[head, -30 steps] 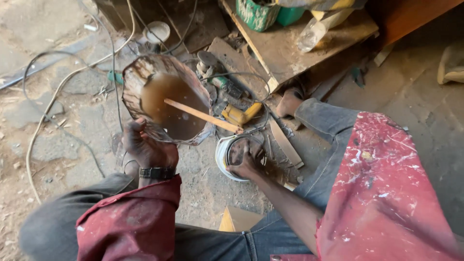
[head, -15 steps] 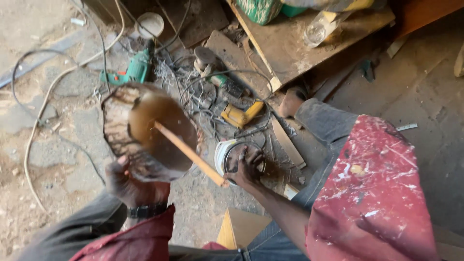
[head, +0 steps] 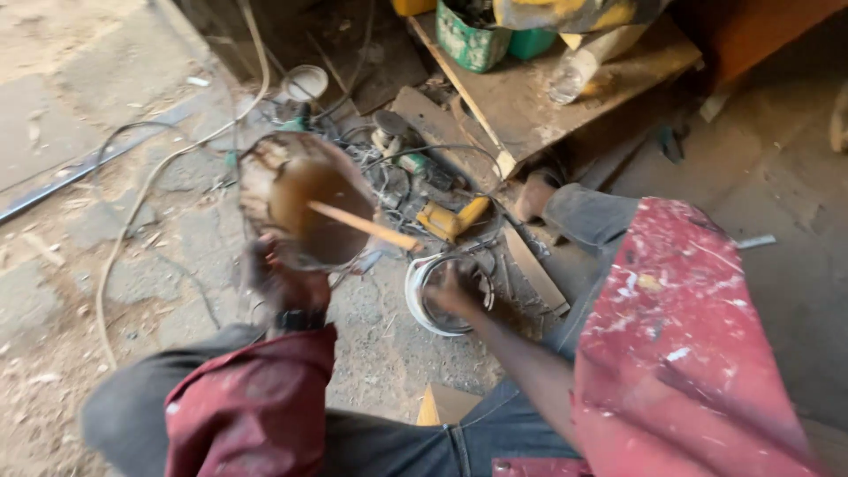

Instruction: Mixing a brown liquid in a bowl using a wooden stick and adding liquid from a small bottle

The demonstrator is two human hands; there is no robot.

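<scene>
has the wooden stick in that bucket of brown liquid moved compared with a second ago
Yes. The wooden stick still leans over the bucket rim toward the white can, but its upper end swung down toward that can half a second ago and has since risen.

A stained can (head: 305,212) of brown liquid, tilted, stick (head: 364,226) across it; a white-rimmed tin (head: 442,296) stands right, on the ground.

Cracked concrete floor (head: 106,221), loose pale cable (head: 141,190), tangled wires (head: 389,172), yellow tool (head: 455,221), wooden board (head: 565,93), green container (head: 473,40), clear plastic bottle (head: 574,79)
</scene>
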